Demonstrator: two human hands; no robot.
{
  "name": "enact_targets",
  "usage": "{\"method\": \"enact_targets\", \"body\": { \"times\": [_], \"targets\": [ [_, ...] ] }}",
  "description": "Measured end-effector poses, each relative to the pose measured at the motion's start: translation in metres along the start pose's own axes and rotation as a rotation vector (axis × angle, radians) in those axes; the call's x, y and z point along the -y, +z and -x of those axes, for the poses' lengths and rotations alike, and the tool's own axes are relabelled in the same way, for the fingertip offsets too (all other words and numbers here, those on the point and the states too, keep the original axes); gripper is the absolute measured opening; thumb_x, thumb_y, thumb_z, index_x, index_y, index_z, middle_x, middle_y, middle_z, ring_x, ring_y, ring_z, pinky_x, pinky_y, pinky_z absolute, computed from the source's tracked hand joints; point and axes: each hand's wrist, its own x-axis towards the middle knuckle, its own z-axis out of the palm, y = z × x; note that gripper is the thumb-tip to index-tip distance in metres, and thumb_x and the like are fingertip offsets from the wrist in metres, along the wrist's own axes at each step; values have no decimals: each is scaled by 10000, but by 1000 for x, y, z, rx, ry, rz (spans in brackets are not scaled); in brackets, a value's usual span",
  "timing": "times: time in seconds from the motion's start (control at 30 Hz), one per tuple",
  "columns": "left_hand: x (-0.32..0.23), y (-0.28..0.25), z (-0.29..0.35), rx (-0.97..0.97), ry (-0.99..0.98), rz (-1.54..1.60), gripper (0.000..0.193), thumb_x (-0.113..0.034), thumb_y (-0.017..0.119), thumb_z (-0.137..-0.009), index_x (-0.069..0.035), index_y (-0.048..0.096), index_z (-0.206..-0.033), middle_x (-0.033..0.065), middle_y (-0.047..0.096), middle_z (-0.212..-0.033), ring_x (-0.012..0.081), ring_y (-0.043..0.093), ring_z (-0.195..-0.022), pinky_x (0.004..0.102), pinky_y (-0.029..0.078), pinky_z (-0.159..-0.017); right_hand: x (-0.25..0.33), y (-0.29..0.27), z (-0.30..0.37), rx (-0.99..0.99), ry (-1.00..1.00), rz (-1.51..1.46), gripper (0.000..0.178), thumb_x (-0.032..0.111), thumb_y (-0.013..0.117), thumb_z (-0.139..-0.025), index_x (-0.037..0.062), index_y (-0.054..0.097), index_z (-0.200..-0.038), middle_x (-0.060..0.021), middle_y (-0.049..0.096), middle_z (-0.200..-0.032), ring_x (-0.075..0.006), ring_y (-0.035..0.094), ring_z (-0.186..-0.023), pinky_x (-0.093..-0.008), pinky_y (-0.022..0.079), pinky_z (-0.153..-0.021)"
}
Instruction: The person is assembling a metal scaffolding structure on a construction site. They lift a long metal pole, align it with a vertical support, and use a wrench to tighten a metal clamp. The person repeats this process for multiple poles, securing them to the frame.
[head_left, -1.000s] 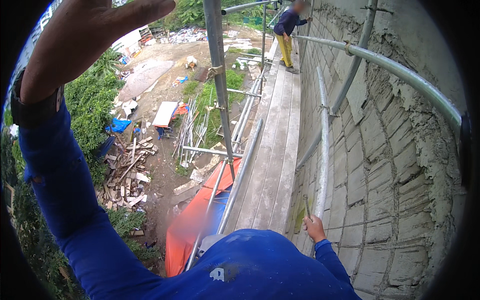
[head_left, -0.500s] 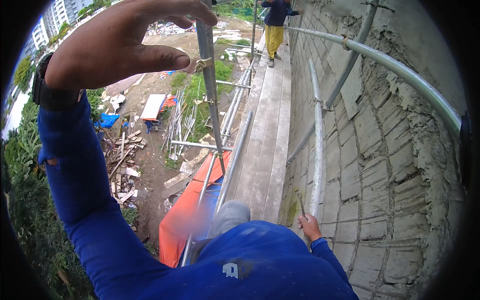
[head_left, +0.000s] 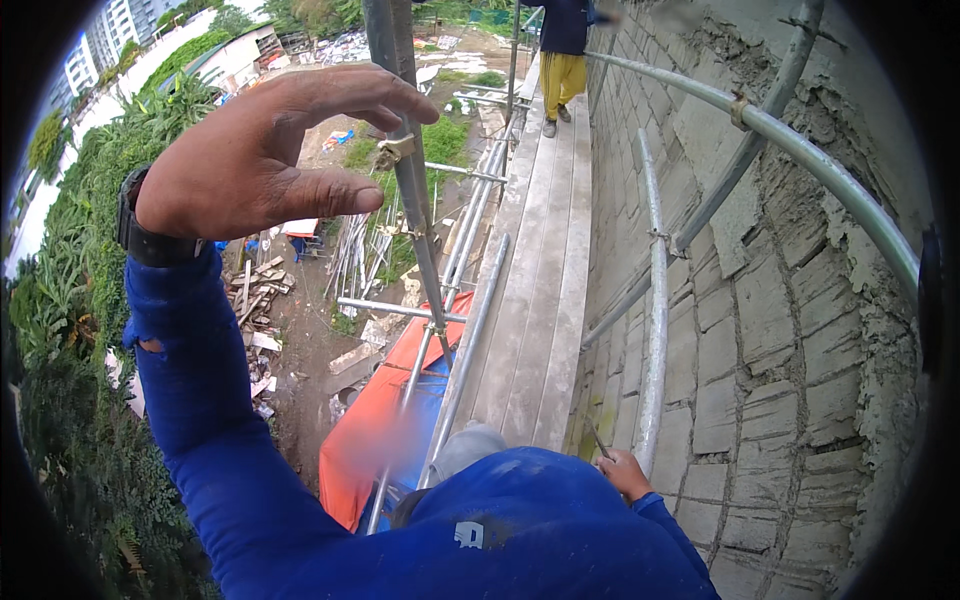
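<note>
My left hand (head_left: 255,165) is raised at the upper left, its thumb well apart from the curved fingers and nothing between them. The fingertips overlap an upright metal scaffold pole (head_left: 413,190) in the picture; whether they touch it cannot be told. Low on the right, my right hand (head_left: 624,476) is closed round a thin, dark, rod-like tool (head_left: 598,438), which points up and away beside the wall. Its lower part is hidden in the fist. A slanting scaffold pipe (head_left: 655,330) runs just right of that hand.
A plank walkway (head_left: 535,290) stretches ahead, with a person in yellow trousers (head_left: 563,80) standing on it. A rough block wall (head_left: 720,400) flanks it on the right. A curved metal rail (head_left: 800,145) crosses the upper right. Far below left lie an orange tarp (head_left: 345,465) and scrap wood (head_left: 262,290).
My left hand has shifted right and slightly down in the picture, still open. My right hand and the thin tool sit a little lower. The view has tilted slightly, shifting the wall and pipes.
</note>
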Motion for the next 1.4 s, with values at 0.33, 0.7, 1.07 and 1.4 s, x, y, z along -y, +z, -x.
{"method": "enact_targets", "body": {
  "times": [0.33, 0.7, 1.07, 1.4],
  "targets": [
    [203, 274, 18, -547, -608, 1165, 230, -207, 617, -973, -65, 584, -795, 9, 626, -808, 116, 583, -748, 288, 480, -727, 78, -64, -148, 11, -7, -256, 288, 258, 527, -1020, -5, 573, -914, -85, 586, -636, -178, 617, -571, -340, 485, -546],
    [124, 581, 231, 135, -1437, 777, 338, -386, 755, -858, -62, 717, -946, 80, 720, -876, 182, 673, -812, 357, 527, -776, 100, -54, -340, 325, -560, 262, 198, 159, 615, -917, -9, 650, -819, -165, 660, -744, -290, 671, -713, -437, 504, -669],
    [126, 603, 156, -696, -1963, 580, 315, -311, 724, -813, -42, 725, -978, 164, 741, -941, 303, 705, -915, 411, 540, -832, 289, -78, -614, 681, -547, 286, 420, 264, 580, -1014, 34, 533, -667, -61, 550, -567, -143, 526, -494, -333, 409, -476],
    [61, 631, 85, -724, -2133, 673, 354, -392, 732, -787, -77, 741, -950, 199, 733, -994, 331, 699, -978, 431, 533, -877, 386, -27, -678, 686, -639, -237, 384, 412, 512, -1061, 133, 467, -801, 3, 466, -624, -81, 397, -463, -249, 326, -443]
  ]
}}
